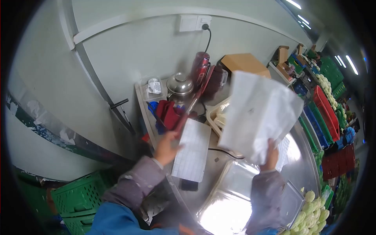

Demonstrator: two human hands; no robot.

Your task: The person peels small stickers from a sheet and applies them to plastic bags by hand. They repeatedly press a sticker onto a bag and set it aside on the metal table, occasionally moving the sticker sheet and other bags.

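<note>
My left hand (167, 149) is closed at the lower end of a long, blurred dark red stick-like item (181, 124), which slants up towards the steel-lidded pot (180, 84). Beneath its upper part lie dark red and blue cloths (169, 113). My right hand (270, 156) grips the lower edge of a whitish, partly see-through bag or sheet (256, 113), held up over the steel table (305, 160). Between my hands, a white gridded paper (192, 149) rests on the table, partly over a dark flat object (189, 185).
A red flask (201, 62) and a cardboard box (244, 64) stand at the back by the wall. Clear plastic-covered trays (227, 196) lie in front. Green crates (80, 196) are at lower left, pale vegetables (311, 213) at lower right.
</note>
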